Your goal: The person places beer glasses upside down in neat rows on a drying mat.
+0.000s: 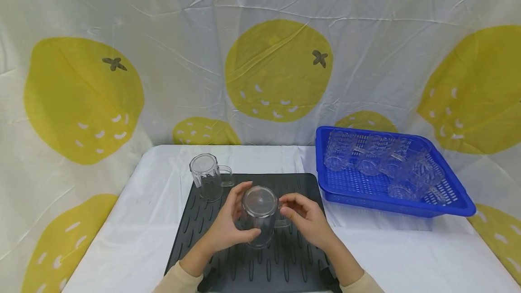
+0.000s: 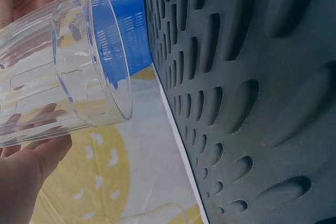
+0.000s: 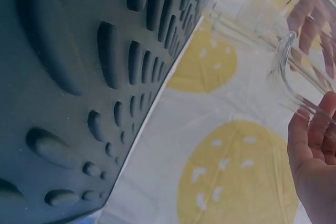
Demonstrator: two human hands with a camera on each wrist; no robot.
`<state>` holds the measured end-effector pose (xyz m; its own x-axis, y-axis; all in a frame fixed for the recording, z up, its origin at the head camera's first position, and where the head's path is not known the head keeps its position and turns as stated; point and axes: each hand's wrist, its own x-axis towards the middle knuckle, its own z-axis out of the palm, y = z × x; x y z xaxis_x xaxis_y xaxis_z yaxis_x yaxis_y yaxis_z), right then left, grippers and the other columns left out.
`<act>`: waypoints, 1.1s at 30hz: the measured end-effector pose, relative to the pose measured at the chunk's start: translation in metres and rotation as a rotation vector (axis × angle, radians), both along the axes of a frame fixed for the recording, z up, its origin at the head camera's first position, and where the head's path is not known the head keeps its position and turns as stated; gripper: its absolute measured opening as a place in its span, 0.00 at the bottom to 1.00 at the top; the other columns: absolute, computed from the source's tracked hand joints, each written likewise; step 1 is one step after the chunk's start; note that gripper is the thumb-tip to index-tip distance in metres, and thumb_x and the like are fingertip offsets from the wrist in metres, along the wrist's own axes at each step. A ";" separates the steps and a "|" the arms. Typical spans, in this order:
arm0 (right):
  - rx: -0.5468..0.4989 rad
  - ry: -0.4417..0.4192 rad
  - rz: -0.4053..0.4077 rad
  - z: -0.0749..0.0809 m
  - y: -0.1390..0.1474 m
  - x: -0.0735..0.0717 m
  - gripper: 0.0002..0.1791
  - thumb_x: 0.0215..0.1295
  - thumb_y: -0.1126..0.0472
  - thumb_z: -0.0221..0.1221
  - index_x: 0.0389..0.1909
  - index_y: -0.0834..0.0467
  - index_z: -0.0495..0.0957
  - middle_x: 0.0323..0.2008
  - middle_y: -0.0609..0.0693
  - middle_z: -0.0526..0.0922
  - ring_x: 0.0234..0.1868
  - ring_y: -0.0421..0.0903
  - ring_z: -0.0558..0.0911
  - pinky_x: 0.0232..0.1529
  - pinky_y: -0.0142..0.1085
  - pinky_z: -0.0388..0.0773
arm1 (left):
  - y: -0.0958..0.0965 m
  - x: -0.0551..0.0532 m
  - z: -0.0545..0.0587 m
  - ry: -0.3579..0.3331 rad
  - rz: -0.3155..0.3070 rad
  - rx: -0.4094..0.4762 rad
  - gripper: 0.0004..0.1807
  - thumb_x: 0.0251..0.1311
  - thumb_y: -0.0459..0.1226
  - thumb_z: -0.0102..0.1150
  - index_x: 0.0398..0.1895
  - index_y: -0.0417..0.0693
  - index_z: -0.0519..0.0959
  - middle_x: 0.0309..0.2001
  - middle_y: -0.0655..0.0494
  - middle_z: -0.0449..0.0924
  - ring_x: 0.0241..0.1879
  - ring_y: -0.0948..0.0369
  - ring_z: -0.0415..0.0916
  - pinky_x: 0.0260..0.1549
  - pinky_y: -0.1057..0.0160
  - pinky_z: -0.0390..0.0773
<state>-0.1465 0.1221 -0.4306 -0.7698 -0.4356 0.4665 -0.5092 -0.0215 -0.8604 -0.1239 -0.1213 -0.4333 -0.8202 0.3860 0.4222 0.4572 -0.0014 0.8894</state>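
A clear glass mug [image 1: 261,223] is held above the black ribbed mat [image 1: 244,266], its open rim facing down in the left wrist view. My left hand [image 1: 232,225] grips the mug's side, thumb in front and fingers behind. On the other side, my right hand [image 1: 307,220] pinches the mug's handle [image 3: 289,72] between thumb and fingers. A second glass mug [image 1: 206,180] stands at the mat's back left corner, its handle pointing right.
A blue plastic basket [image 1: 354,198] with several clear glass mugs [image 1: 407,184] lying in it sits at the right of the white-covered table [image 1: 142,220]. Behind hangs a white cloth with yellow fruit prints [image 1: 281,71].
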 end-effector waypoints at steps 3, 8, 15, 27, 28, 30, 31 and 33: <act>0.011 0.006 -0.025 0.000 -0.003 -0.003 0.09 0.68 0.73 0.55 0.48 0.67 0.77 0.39 0.58 0.81 0.40 0.40 0.80 0.42 0.32 0.80 | -0.001 -0.005 0.001 0.000 -0.008 -0.005 0.49 0.50 0.26 0.68 0.74 0.47 0.53 0.67 0.43 0.64 0.58 0.56 0.71 0.49 0.59 0.75; 0.027 0.016 -0.055 0.001 -0.008 -0.012 0.09 0.67 0.73 0.57 0.47 0.67 0.77 0.39 0.60 0.80 0.40 0.39 0.80 0.41 0.31 0.80 | -0.005 -0.016 0.005 0.015 0.001 -0.005 0.47 0.50 0.26 0.70 0.72 0.44 0.56 0.65 0.43 0.66 0.58 0.57 0.71 0.54 0.58 0.74; 0.024 0.002 -0.074 0.003 -0.016 -0.033 0.10 0.68 0.72 0.57 0.48 0.69 0.77 0.40 0.61 0.80 0.40 0.40 0.80 0.43 0.30 0.79 | -0.010 -0.038 0.008 -0.015 0.025 0.002 0.45 0.52 0.33 0.73 0.72 0.45 0.58 0.65 0.46 0.68 0.59 0.58 0.69 0.57 0.60 0.71; 0.056 -0.048 -0.147 0.004 -0.031 -0.059 0.10 0.67 0.72 0.57 0.47 0.71 0.77 0.38 0.60 0.81 0.38 0.42 0.80 0.42 0.30 0.79 | -0.015 -0.066 0.019 -0.106 0.097 -0.076 0.45 0.52 0.37 0.73 0.72 0.45 0.59 0.65 0.47 0.69 0.62 0.51 0.68 0.60 0.44 0.66; 0.058 -0.049 -0.151 0.003 -0.032 -0.061 0.09 0.67 0.72 0.57 0.47 0.71 0.77 0.38 0.60 0.81 0.38 0.42 0.80 0.42 0.30 0.79 | -0.016 -0.067 0.019 -0.115 0.101 -0.077 0.45 0.52 0.35 0.73 0.72 0.45 0.59 0.65 0.47 0.68 0.62 0.51 0.67 0.61 0.44 0.64; 0.051 -0.050 -0.152 -0.001 -0.033 -0.066 0.09 0.68 0.70 0.58 0.47 0.69 0.78 0.38 0.59 0.81 0.38 0.41 0.80 0.42 0.30 0.78 | -0.017 -0.071 0.018 -0.140 0.104 -0.077 0.45 0.52 0.32 0.72 0.72 0.45 0.59 0.66 0.46 0.67 0.63 0.50 0.66 0.63 0.45 0.62; 0.057 -0.055 -0.159 -0.002 -0.034 -0.068 0.09 0.68 0.70 0.58 0.47 0.69 0.78 0.38 0.59 0.81 0.38 0.42 0.80 0.42 0.30 0.78 | -0.017 -0.072 0.018 -0.152 0.103 -0.081 0.45 0.53 0.31 0.71 0.73 0.45 0.58 0.66 0.45 0.67 0.64 0.50 0.65 0.64 0.45 0.62; 0.067 -0.065 -0.171 -0.003 -0.037 -0.071 0.10 0.68 0.71 0.58 0.47 0.70 0.78 0.38 0.59 0.81 0.39 0.43 0.79 0.42 0.31 0.78 | -0.018 -0.076 0.018 -0.179 0.102 -0.088 0.45 0.54 0.29 0.69 0.73 0.44 0.57 0.67 0.44 0.65 0.66 0.49 0.63 0.65 0.45 0.59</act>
<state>-0.2174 0.0855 -0.4334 -0.8629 -0.3242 0.3877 -0.4440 0.1195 -0.8880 -0.1998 -0.1396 -0.4151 -0.9156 0.3262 0.2350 0.2860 0.1176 0.9510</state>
